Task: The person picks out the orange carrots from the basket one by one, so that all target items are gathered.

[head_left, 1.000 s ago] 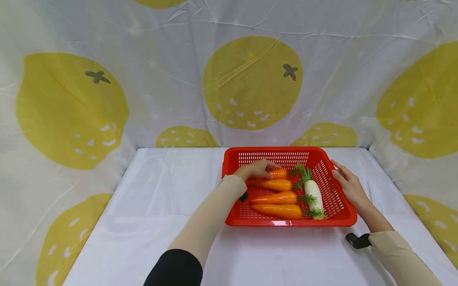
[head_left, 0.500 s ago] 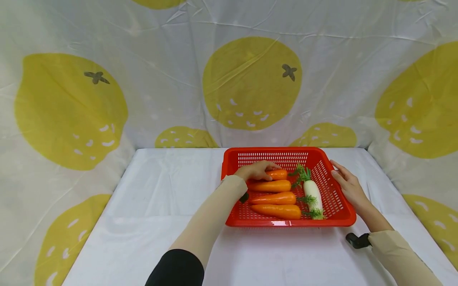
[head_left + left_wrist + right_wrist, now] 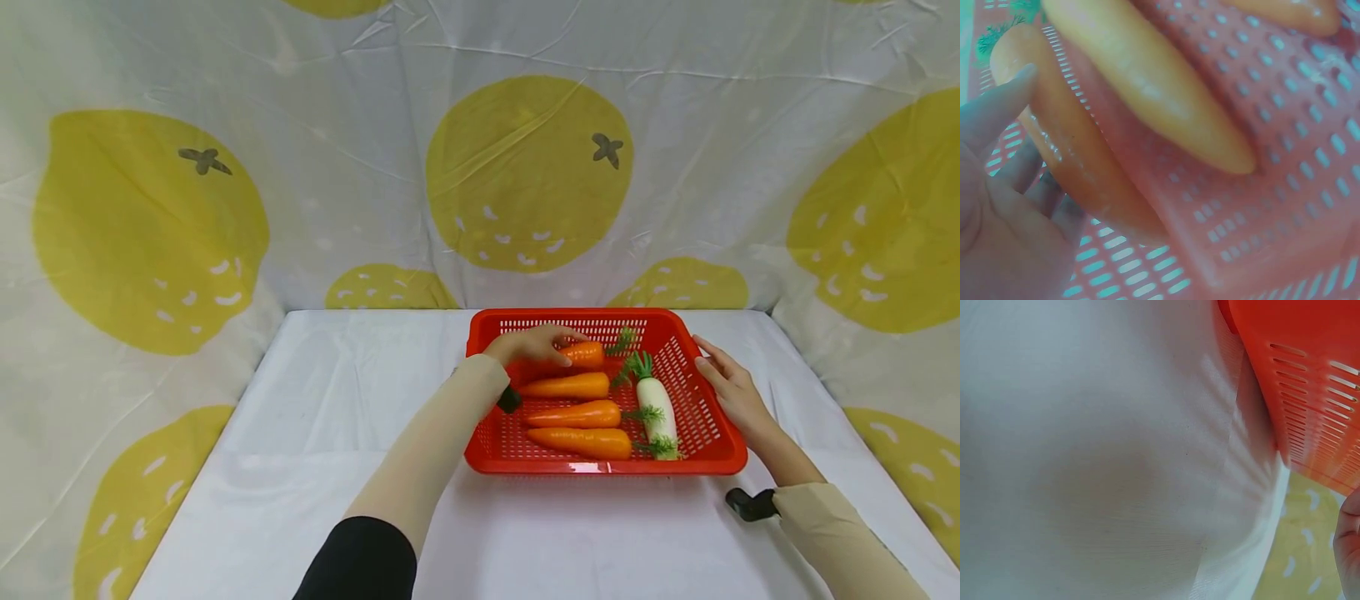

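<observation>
Inside a red basket, my left hand grips the farthest orange carrot from its left side. In the left wrist view, the thumb lies over this carrot and the other fingers pass behind it. Three more carrots lie below it in a column: one carrot, another carrot and the nearest carrot. A white radish with green leaves lies to their right. The fingertips and thumb of my right hand touch the basket's right rim; their undersides are hidden.
A white cloth covers the table under the basket. Behind and at both sides hangs a curtain printed with yellow lemons. Black devices show at both wrists, the right one hanging under the sleeve.
My left hand has shifted slightly away from me and up, and the farthest carrot has tilted and risen a little with it. The right hand stays at the rim.
</observation>
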Demonstrator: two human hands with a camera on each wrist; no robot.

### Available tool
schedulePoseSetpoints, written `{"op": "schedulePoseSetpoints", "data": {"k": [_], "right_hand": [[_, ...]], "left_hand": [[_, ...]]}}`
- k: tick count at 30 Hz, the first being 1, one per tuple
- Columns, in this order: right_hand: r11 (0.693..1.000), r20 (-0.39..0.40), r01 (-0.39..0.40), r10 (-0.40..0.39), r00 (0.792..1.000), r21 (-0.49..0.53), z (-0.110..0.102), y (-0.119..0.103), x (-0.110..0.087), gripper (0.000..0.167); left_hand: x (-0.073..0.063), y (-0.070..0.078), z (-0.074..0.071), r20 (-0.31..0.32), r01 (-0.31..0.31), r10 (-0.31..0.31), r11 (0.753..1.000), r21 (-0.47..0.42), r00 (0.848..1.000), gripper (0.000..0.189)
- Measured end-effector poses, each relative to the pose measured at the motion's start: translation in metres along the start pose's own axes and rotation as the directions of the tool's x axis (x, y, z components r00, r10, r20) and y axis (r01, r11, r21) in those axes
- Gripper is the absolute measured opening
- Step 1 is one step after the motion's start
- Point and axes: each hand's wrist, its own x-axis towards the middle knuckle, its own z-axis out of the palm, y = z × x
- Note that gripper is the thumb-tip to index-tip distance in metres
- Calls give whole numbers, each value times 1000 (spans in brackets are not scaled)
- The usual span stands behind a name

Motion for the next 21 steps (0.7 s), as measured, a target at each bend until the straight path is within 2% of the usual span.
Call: {"op": "schedulePoseSetpoints", "data": {"k": [4,10,15,19,21], "right_hand": [[1000,2,-3,3,1000,9,-1,0,-1,60],[1000,-1,-3,3,1000,6,-2,-1,-1,61],[1000,-1,-10,10,1000,9,-1,-1,-2,61],[1000,4,-10,10,1000,8,0,-1,-2,61],[1000,7,-9,9,1000,0,0,-1,-1,61]], "left_hand": [[-6,12,-10,29,-14,15,1000,-27,999,56],[-20,27,-23,70,-79,77,997,21,995,57],[-33,30,-33,81,-142,135,986,90,987,56],[-44,30,-41,89,-175,166,980,99,982,55],[-52,29,-44,84,-172,165,981,93,983,55]]}}
